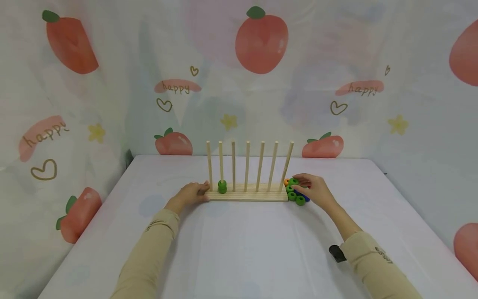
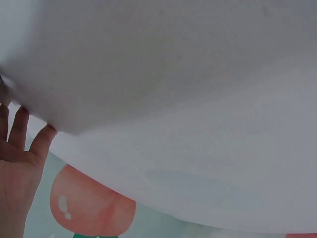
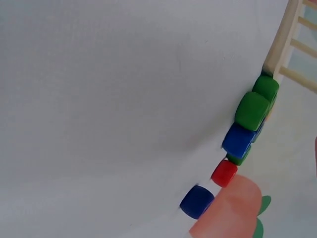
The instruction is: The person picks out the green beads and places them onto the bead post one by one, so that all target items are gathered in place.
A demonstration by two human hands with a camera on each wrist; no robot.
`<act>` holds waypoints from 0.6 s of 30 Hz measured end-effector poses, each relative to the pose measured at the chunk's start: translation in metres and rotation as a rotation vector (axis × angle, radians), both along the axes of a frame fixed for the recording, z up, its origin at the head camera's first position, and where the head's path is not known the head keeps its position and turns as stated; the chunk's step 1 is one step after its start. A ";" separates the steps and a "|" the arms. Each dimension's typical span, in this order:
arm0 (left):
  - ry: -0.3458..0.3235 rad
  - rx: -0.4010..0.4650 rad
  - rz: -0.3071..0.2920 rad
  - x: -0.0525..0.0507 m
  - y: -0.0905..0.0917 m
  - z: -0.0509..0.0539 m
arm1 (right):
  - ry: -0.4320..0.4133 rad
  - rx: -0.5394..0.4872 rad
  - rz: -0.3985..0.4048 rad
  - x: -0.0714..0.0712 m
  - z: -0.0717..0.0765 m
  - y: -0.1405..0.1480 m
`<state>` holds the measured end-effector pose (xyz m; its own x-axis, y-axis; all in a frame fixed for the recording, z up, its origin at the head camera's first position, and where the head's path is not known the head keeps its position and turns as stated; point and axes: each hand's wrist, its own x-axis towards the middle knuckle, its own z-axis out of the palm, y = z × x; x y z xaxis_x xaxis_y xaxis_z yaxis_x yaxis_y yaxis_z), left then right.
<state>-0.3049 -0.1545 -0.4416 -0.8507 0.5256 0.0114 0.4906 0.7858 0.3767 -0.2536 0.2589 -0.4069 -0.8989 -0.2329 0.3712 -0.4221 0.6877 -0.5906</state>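
Note:
A wooden peg rack (image 1: pixel 248 196) with a row of several upright pegs stands on the table. Green beads (image 1: pixel 222 187) are threaded low on its second peg from the left. The left hand (image 1: pixel 192 194) holds the rack's left end, thumb in front and fingers behind. In the left wrist view, its fingertips (image 2: pixel 48 130) rest by the table surface. Over a pile of beads at the rack's right end is the right hand (image 1: pixel 313 190), thumb and forefinger apart. Green beads (image 1: pixel 300 200), an orange bead (image 1: pixel 286 182) and blue ones (image 3: pixel 238 140) make up the pile.
In the right wrist view, a red bead (image 3: pixel 224 172) and a dark blue bead (image 3: pixel 197 201) lie beyond the green ones. A black object (image 1: pixel 337 253) shows beside the right sleeve. Printed cloth (image 1: pixel 261 108) hangs behind the white table (image 1: pixel 246 249).

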 end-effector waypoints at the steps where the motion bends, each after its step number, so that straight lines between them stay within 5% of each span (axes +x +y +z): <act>1: 0.000 0.000 -0.001 0.000 0.000 0.000 | 0.008 0.001 0.006 0.000 0.001 -0.002; 18: 0.001 0.009 0.008 0.002 -0.001 0.001 | 0.145 -0.028 0.166 0.004 0.024 -0.048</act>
